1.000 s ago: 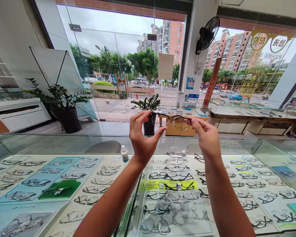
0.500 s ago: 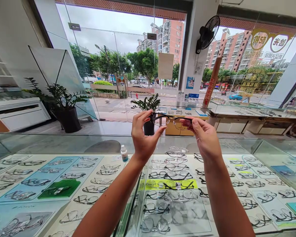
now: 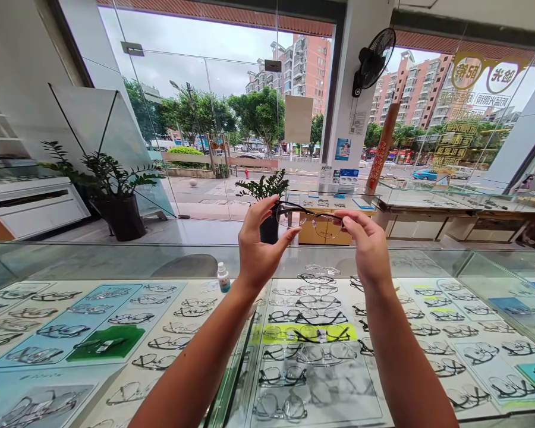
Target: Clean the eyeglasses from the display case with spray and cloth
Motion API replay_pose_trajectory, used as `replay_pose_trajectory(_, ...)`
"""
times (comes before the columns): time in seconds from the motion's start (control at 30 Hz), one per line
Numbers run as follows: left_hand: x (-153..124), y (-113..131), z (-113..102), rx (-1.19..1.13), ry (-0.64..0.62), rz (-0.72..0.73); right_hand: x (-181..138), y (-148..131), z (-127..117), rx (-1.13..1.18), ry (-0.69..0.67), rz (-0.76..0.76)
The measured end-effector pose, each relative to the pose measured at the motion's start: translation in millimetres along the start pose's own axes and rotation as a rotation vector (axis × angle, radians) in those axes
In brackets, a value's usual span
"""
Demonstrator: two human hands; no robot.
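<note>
A pair of eyeglasses (image 3: 310, 212) with a dark upper rim and clear lenses is held up above the glass counter, between both hands. My left hand (image 3: 261, 244) grips its left end, index finger at the top and thumb near the lower edge of the lens. At the other end, my right hand (image 3: 370, 244) pinches the frame between thumb and fingers. The glasses tilt slightly, their right side lower. Under my forearms, a glass display case (image 3: 312, 380) holds rows of eyeglasses.
On the counter left of my left hand stands a small white bottle (image 3: 223, 277). A grey chair (image 3: 185, 265) is behind the counter. Potted plants (image 3: 120, 214) stand by the glass front, and a wall fan (image 3: 374, 62) hangs on the pillar. More display counters (image 3: 450, 217) are at the right.
My right hand has shifted slightly left and turned, its fingers now at the rim's corner. The glasses have tilted, their right end a little lower. The left hand stays nearly in place.
</note>
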State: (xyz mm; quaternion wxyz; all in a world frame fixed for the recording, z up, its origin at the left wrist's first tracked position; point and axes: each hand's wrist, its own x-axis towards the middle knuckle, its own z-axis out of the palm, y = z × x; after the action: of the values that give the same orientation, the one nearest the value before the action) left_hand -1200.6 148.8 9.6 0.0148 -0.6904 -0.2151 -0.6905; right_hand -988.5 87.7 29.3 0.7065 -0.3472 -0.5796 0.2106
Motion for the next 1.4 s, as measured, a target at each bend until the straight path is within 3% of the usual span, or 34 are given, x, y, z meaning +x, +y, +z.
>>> replay_pose_trajectory(0.07, 4.7, 1.2, -4.2, 0.04, -0.07, 0.044, 0.1, -1.8, -0.9, -0.114, 0.016, -0.074)
replay_pose_trajectory(0.17, 10.7, 5.8, -8.6, 0.073, -0.177, 0.111, 0.3, -3.0, -2.2, -0.264, -0.07, -0.153)
replay_pose_trajectory(0.4, 12.7, 13.9, -10.4, 0.059, -0.284, 0.167, 1.8, 2.6, -3.4, -0.342, -0.264, -0.161)
replay_pose_trajectory(0.7, 13.5, 11.8, -14.4, 0.006, -0.329, 0.136, 0.8, 0.3, -5.7, -0.282, -0.357, -0.101)
replay_pose_trajectory(1.07, 14.2, 11.3, -16.7, -0.151, -0.406, 0.057, 1.8, -2.6, -13.3, -0.035, -0.637, 0.063)
replay_pose_trajectory(1.4, 6.5, 8.9, -9.1, -0.344, -0.429, -0.075, 6.7, 12.1, -10.0, 0.083, -0.687, 0.095)
